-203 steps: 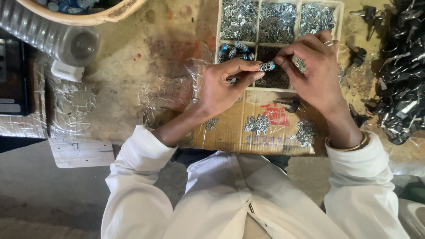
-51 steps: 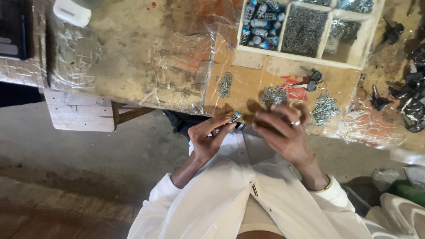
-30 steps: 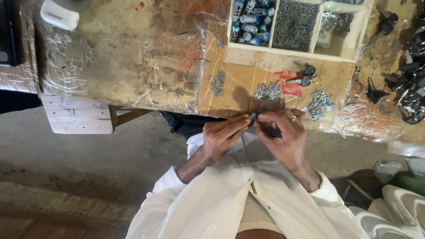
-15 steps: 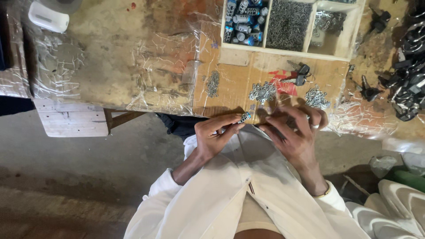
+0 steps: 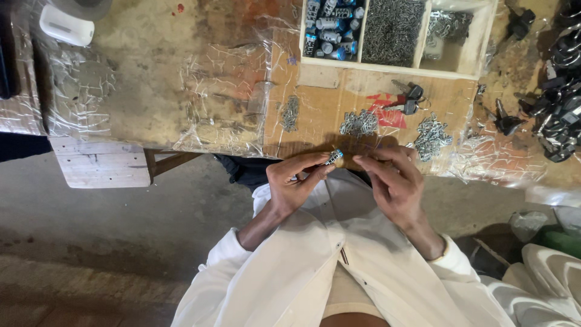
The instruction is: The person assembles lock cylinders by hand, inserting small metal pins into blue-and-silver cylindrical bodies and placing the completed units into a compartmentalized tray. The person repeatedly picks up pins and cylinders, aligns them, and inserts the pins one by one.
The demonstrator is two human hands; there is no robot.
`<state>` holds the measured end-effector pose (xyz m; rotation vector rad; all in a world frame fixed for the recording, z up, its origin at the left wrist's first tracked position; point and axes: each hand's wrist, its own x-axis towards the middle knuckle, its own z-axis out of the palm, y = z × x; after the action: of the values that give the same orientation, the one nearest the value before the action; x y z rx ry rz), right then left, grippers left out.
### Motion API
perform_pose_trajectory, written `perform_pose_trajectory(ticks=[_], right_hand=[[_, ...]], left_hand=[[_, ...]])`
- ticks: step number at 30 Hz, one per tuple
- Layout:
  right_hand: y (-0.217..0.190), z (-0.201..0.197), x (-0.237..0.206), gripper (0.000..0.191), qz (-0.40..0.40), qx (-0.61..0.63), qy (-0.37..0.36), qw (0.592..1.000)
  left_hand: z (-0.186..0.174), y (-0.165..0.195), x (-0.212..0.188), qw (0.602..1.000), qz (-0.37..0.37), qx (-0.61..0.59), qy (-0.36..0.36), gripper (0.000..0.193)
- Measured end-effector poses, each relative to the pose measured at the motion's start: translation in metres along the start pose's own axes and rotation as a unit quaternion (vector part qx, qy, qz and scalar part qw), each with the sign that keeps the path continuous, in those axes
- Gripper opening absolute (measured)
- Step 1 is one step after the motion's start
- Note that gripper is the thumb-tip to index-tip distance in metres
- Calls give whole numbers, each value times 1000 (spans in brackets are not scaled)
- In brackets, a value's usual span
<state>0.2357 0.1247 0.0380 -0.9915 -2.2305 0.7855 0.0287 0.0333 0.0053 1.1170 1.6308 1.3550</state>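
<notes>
Seen from above, a person in a white long-sleeved garment holds both hands just above the lap, at the near edge of a worn wooden workbench [image 5: 151, 91]. The left hand [image 5: 293, 184] pinches a small silver-and-blue metal cylinder [image 5: 334, 158] between thumb and fingertips, its end pointing toward the other hand. The right hand [image 5: 393, 181] sits just beside it with fingers loosely curled and fingertips close to the cylinder; whether it is gripping anything cannot be told.

Just beyond the hands, a flat piece of brown cardboard [image 5: 321, 109] lies on the bench. On it rest three small heaps of tiny silver metal parts: a thin one on the left [image 5: 291, 112], one in the middle [image 5: 359, 123], and a larger one on the right [image 5: 431, 137]. A bunch of keys with dark heads [image 5: 409, 100] lies between the heaps and the tray behind.

Farther back stands a pale wooden tray [image 5: 466, 54] split into compartments. The left one holds silver-and-blue cylinders like the one in hand, the middle one a mass of small dark metal pieces, the right one a few silver parts.

Crinkled clear plastic sheeting [image 5: 224, 79] covers the bench to the left. A pile of black metal parts [image 5: 560, 115] lies at the far right edge.
</notes>
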Motion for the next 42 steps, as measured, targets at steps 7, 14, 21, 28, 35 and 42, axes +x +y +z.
perform_pose_trajectory(ticks=[7,14,21,28,35,42], right_hand=[[-27,19,13,20,45,119,50,991],[-29,26,12,25,118,160,52,979],[-24,10,33,44,52,53,-128,989],[-38,41,56,41,-78,-162,-104,978],[-15,23,31,33,-104,-155,-103,977],[1,11,3,24,-154,-97,-109,977]], left_hand=[[2,2,0,999,33,27,10,25],[-1,2,-1,993,99,64,-7,25],[-15,8,-4,989,110,93,40,25],[-41,9,-14,986,74,57,139,23],[-38,1,-17,992,25,-24,123,22],[-25,-4,-15,998,-7,-33,60,25]])
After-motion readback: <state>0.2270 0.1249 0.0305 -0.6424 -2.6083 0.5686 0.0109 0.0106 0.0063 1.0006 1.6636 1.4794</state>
